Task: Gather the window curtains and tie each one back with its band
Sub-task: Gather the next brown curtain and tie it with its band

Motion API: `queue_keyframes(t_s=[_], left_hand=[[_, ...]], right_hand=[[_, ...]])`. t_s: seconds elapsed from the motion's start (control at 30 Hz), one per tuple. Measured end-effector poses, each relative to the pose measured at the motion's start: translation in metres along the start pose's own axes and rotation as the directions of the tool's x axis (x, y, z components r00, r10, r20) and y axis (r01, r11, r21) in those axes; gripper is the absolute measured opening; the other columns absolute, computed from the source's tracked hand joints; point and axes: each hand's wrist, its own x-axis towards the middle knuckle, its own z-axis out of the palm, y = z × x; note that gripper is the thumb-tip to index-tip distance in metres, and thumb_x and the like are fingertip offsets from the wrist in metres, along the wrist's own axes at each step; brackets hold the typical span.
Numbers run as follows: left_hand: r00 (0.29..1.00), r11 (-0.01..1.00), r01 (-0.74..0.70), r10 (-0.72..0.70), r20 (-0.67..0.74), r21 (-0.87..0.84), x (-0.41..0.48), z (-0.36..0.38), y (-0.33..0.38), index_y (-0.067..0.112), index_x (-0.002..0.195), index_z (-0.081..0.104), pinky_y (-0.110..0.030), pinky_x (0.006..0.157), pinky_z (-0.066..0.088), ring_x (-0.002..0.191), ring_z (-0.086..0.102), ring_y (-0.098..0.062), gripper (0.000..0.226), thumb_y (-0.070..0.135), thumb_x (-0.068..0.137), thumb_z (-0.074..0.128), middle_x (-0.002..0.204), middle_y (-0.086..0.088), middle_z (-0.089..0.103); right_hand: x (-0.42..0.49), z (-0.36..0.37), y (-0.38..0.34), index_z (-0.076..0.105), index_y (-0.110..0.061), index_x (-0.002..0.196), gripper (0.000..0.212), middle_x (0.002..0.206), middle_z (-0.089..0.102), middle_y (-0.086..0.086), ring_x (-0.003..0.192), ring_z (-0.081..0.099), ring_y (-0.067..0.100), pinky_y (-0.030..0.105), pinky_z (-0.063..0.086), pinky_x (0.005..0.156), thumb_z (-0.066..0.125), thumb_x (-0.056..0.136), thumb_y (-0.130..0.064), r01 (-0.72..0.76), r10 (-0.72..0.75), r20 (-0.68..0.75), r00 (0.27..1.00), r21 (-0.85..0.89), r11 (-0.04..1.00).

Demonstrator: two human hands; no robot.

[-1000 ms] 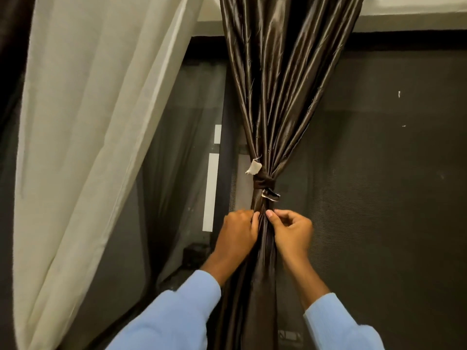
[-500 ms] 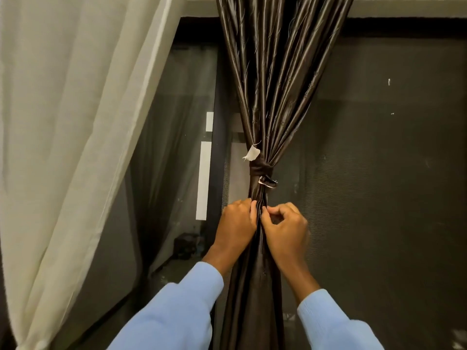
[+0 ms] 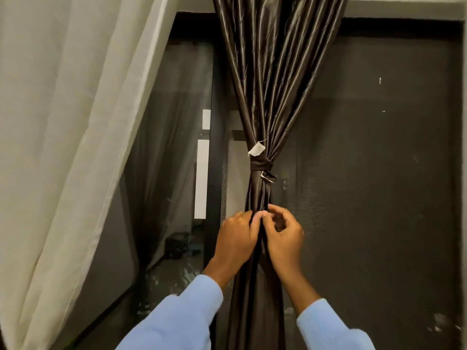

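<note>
Cream curtain (image 3: pixel 63 147) hangs loose at left. Brown curtain (image 3: pixel 273 72) hangs gathered at centre, before the dark window (image 3: pixel 379 173). Left hand (image 3: pixel 236 238) curls round the bundle's left edge; right hand (image 3: pixel 285 236) pinches a fold beside it. Above both, the band (image 3: pixel 260 164) cinches the bundle, a white tag (image 3: pixel 257 149) at its upper edge.

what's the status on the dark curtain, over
Left hand and right hand pinch the dark curtain below its band. Band wrapped round the gathered folds. At left, cream curtain hangs loose, untied.
</note>
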Motion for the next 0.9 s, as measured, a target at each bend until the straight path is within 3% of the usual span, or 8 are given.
queue_keyframes(t_s=[0.1, 0.2, 0.33, 0.53, 0.67, 0.73, 0.8, 0.9], left_hand=[[0.997, 0.998, 0.049, -0.051, 0.053, 0.031, -0.017, 0.009, -0.011, 0.011, 0.098, 0.068, -0.038, 0.071, 0.050, 0.075, 0.061, -0.019, 0.034, 0.036, 0.098, 0.044, 0.087, -0.006, 0.066], [0.995, 0.995, 0.085, -0.087, 0.049, 0.052, -0.029, 0.015, -0.021, 0.008, 0.099, 0.067, -0.033, 0.074, 0.048, 0.081, 0.062, -0.022, 0.028, 0.028, 0.098, 0.047, 0.093, -0.009, 0.067], [0.992, 0.991, 0.125, -0.125, 0.008, 0.051, -0.032, 0.014, -0.031, 0.005, 0.101, 0.070, -0.032, 0.074, 0.048, 0.083, 0.065, -0.026, 0.023, 0.018, 0.095, 0.052, 0.094, -0.012, 0.070], [0.989, 0.990, 0.107, -0.115, 0.090, 0.089, -0.042, 0.019, -0.039, 0.007, 0.085, 0.067, -0.030, 0.063, 0.044, 0.073, 0.062, -0.023, 0.026, 0.022, 0.096, 0.049, 0.082, -0.011, 0.068], [0.990, 0.990, 0.089, -0.101, 0.101, 0.110, -0.045, 0.023, -0.037, 0.009, 0.093, 0.068, -0.029, 0.066, 0.045, 0.077, 0.062, -0.021, 0.028, 0.026, 0.098, 0.046, 0.087, -0.009, 0.068], [0.991, 0.992, 0.107, -0.112, 0.072, 0.065, -0.048, 0.022, -0.035, 0.010, 0.100, 0.067, -0.032, 0.071, 0.048, 0.083, 0.064, -0.022, 0.028, 0.029, 0.097, 0.047, 0.092, -0.007, 0.069], [0.987, 0.989, 0.146, -0.147, 0.067, 0.010, -0.057, 0.024, -0.035, 0.011, 0.119, 0.062, -0.036, 0.081, 0.051, 0.094, 0.064, -0.024, 0.034, 0.033, 0.097, 0.047, 0.105, -0.008, 0.068], [0.973, 0.980, 0.193, -0.185, 0.137, -0.048, -0.083, 0.033, -0.034, 0.012, 0.140, 0.045, -0.033, 0.086, 0.050, 0.103, 0.063, -0.022, 0.045, 0.032, 0.099, 0.044, 0.117, -0.010, 0.066]], right_hand=[[-0.005, 0.003, 0.010, 0.068, -0.016, 0.111, 0.024, 0.093, 0.071, -0.003, 0.077, 0.067, 0.002, 0.015, 0.053, 0.067, 0.073, 0.089, -0.019, -0.188, 0.186, 0.028, 0.982, 0.105, 0.977], [-0.017, 0.006, 0.024, 0.068, -0.020, 0.103, 0.022, 0.093, 0.070, -0.010, 0.087, 0.066, 0.003, 0.011, 0.049, 0.070, 0.078, 0.084, -0.019, -0.300, 0.299, 0.032, 0.954, 0.068, 0.951], [-0.036, 0.005, 0.044, 0.071, -0.023, 0.075, 0.016, 0.073, 0.074, -0.005, 0.071, 0.072, 0.011, 0.020, 0.053, 0.061, 0.079, 0.081, -0.011, -0.303, 0.303, -0.002, 0.953, 0.003, 0.953], [-0.052, 0.002, 0.056, 0.076, -0.011, 0.080, 0.009, 0.072, 0.073, -0.003, 0.069, 0.070, 0.015, 0.030, 0.054, 0.063, 0.073, 0.088, -0.012, -0.215, 0.227, 0.048, 0.973, -0.179, 0.960], [-0.054, -0.002, 0.053, 0.071, -0.018, 0.073, 0.015, 0.068, 0.070, -0.008, 0.064, 0.066, 0.018, 0.014, 0.043, 0.053, 0.074, 0.087, -0.014, -0.137, 0.148, 0.020, 0.989, -0.261, 0.956], [-0.058, -0.003, 0.049, 0.067, -0.021, 0.094, 0.013, 0.095, 0.066, -0.010, 0.084, 0.064, 0.012, 0.006, 0.041, 0.069, 0.076, 0.086, -0.017, -0.114, 0.111, -0.030, 0.993, -0.285, 0.952], [-0.064, -0.005, 0.048, 0.055, -0.018, 0.127, 0.048, 0.124, 0.049, -0.010, 0.108, 0.052, 0.005, 0.012, 0.040, 0.089, 0.077, 0.085, -0.019, -0.112, 0.091, -0.082, 0.992, -0.312, 0.944], [-0.078, -0.009, 0.045, 0.049, -0.020, 0.140, 0.054, 0.133, 0.046, -0.012, 0.115, 0.048, -0.006, 0.002, 0.035, 0.095, 0.069, 0.091, -0.015, -0.034, 0.027, -0.029, 0.999, -0.306, 0.952]])
